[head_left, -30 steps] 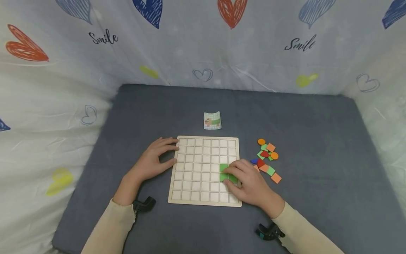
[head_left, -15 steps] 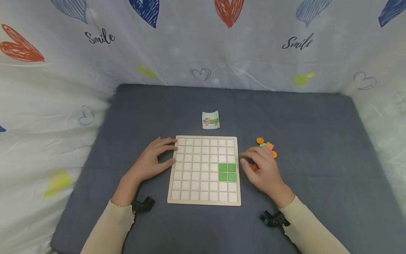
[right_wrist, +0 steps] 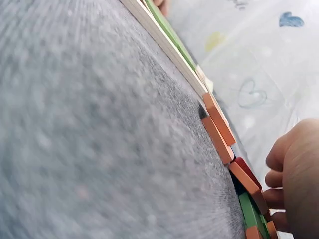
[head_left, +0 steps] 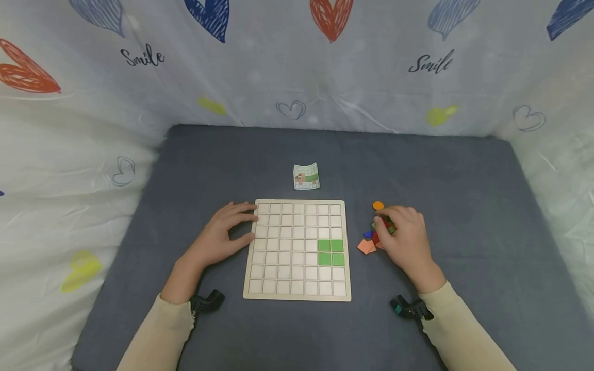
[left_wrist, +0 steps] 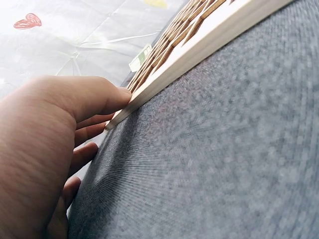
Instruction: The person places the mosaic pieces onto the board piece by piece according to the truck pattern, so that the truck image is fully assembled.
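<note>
My left hand [head_left: 223, 232] rests at the left edge of a pale wooden grid board [head_left: 285, 245], its thumb and straight fingertips on the rim, as the left wrist view also shows. Green square tiles [head_left: 331, 252] fill a two-by-two block of cells at the board's right side. Over a small pile of coloured pieces right of the board is my right hand [head_left: 406, 239], fingers loosely bent and thumb apart from them. Under its fingertips lie red and green pieces [head_left: 390, 224], partly hidden. Orange tiles [head_left: 366, 247] overlap at the pile's near left; a blue piece [head_left: 368, 234] shows beside them.
Behind the board lies a small picture card [head_left: 306, 176] showing a green and brown pattern on a grid. An orange disc [head_left: 378, 205] sits at the pile's far end. Everything is on a dark grey cloth [head_left: 232, 159], with a printed white curtain [head_left: 260, 67] around it.
My right hand has left the green tiles on the board and moved right, over the pile. Orange tiles now lie further left, nearer the board. My left hand has stayed at the board's edge.
</note>
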